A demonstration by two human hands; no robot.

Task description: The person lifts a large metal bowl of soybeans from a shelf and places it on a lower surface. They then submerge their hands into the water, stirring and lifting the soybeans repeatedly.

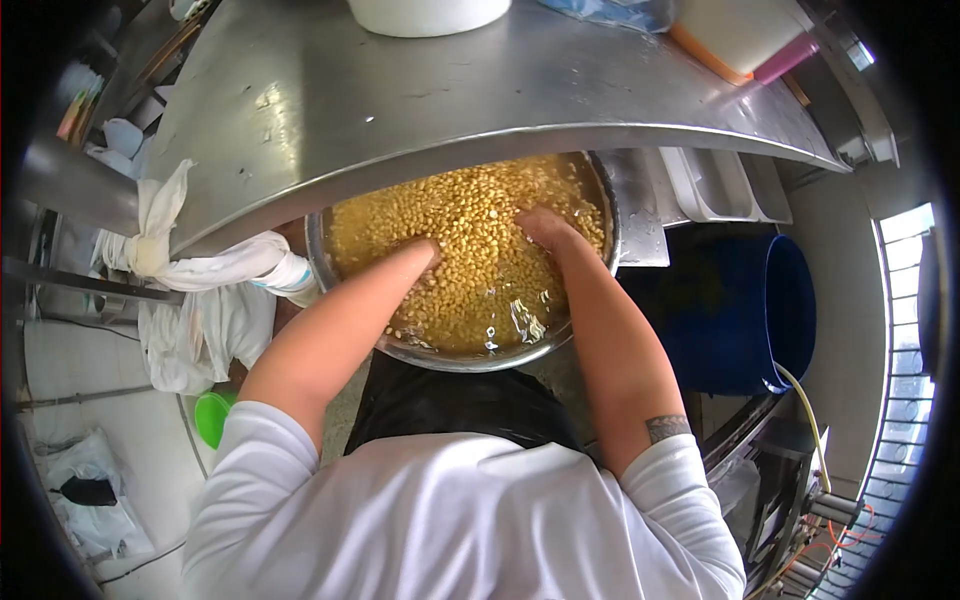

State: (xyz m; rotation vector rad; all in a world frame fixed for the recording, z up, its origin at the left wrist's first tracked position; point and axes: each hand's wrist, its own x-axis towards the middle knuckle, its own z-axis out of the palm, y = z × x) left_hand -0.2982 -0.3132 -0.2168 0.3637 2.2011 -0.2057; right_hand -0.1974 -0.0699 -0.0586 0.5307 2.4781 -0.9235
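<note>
A large round metal basin [470, 364] holds yellow beans [470, 220] in cloudy water. My left hand [428, 250] is sunk among the beans left of the middle, its fingers hidden below the surface. Right of the middle, my right hand [540, 226] also dips into the beans, and its fingers are mostly covered by beans and water. The two hands are apart from each other. What either one holds, if anything, cannot be seen.
A steel table [400, 100] overhangs the basin's far side, bearing a white container [430, 12]. Steel trays [710, 185] and a blue barrel [790, 310] stand at right. White cloth [205, 335] and a green container [211, 418] are at left.
</note>
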